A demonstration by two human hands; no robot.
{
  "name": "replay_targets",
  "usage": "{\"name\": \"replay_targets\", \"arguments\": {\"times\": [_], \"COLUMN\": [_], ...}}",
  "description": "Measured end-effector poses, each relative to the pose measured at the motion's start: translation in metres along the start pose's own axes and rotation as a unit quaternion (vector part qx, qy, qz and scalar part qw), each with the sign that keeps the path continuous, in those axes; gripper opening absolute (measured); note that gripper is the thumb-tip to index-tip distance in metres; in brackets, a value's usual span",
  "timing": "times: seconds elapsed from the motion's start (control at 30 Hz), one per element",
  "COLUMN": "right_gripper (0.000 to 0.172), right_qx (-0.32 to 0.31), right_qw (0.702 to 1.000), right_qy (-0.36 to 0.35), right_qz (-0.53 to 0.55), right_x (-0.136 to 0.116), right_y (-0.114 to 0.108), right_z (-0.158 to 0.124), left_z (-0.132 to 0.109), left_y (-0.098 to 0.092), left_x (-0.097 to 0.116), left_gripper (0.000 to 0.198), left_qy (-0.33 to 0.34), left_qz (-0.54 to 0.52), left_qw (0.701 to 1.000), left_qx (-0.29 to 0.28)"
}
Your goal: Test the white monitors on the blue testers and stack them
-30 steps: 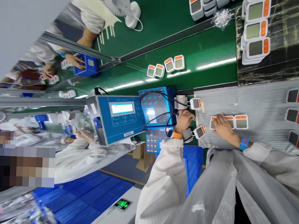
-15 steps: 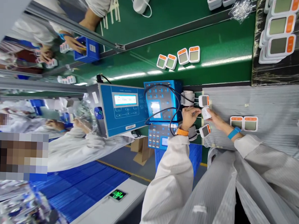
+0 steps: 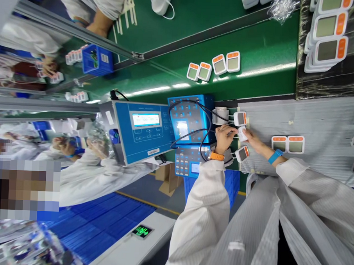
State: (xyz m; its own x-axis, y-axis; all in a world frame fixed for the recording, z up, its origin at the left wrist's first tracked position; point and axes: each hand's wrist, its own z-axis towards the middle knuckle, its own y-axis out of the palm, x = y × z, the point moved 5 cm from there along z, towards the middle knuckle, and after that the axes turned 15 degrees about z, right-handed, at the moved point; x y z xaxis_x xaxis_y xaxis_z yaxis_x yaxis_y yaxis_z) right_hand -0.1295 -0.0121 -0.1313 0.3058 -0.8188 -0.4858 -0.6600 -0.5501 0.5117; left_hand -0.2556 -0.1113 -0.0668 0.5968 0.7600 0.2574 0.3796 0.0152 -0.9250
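Note:
My left hand [image 3: 223, 137], with an orange watch strap at its wrist, has its fingers pinched together beside a white blood pressure monitor. What the pinch holds is too small to make out. My right hand [image 3: 251, 138], with a blue wristband, grips that blood pressure monitor [image 3: 242, 133], its white side facing up. A second monitor [image 3: 240, 118] with a screen and orange button lies just above it, and a third monitor [image 3: 242, 153] lies tilted below. White tubes run from both towards a white cylinder [image 3: 221, 115] and another pale one partly hidden by my left wrist.
A large blue tester [image 3: 147, 147] with a lit screen and smaller blue testers [image 3: 181, 129] stand left of my hands, black cables looping over them. Two monitors [image 3: 288, 144] lie on the grey mat [image 3: 268, 113]. Several more [image 3: 213, 67] stand beyond; stacks [image 3: 330, 49] rise at upper right.
My right hand and the monitor in it have shifted slightly, still beside my left hand. A co-worker's hand has left the blue bin at upper left. The view has moved a little.

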Motion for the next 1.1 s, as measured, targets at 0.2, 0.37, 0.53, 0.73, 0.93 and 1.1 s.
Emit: {"name": "replay_targets", "arguments": {"times": [0.2, 0.37, 0.53, 0.73, 0.93, 1.1], "right_gripper": [0.057, 0.059, 0.060, 0.055, 0.056, 0.058], "right_qx": [0.010, 0.012, 0.005, 0.012, 0.012, 0.003], "right_qw": [0.999, 1.000, 1.000, 1.000, 0.998, 0.997], "right_qy": [-0.013, -0.013, -0.020, -0.024, -0.031, -0.055], "right_qz": [-0.032, -0.019, -0.022, -0.014, -0.046, -0.058], "right_x": [0.000, 0.000, -0.001, -0.002, 0.001, 0.001], "right_y": [0.001, 0.001, 0.002, 0.001, 0.002, 0.005], "right_z": [0.002, 0.003, 0.002, 0.000, 0.003, 0.004], "left_z": [-0.006, -0.024, -0.033, -0.030, -0.031, -0.032], "left_y": [-0.001, -0.009, -0.001, 0.001, 0.004, 0.009], "left_x": [0.005, 0.001, -0.002, 0.001, 0.001, 0.000], "left_gripper": [0.021, 0.021, 0.010, 0.009, 0.011, 0.013], "left_qy": [0.031, 0.043, 0.055, 0.032, 0.013, -0.004], "left_qz": [0.036, 0.046, 0.032, 0.014, 0.004, 0.001], "left_qw": [0.999, 0.998, 0.997, 0.999, 1.000, 1.000], "left_qx": [0.010, 0.021, -0.033, -0.022, -0.016, -0.003]}}
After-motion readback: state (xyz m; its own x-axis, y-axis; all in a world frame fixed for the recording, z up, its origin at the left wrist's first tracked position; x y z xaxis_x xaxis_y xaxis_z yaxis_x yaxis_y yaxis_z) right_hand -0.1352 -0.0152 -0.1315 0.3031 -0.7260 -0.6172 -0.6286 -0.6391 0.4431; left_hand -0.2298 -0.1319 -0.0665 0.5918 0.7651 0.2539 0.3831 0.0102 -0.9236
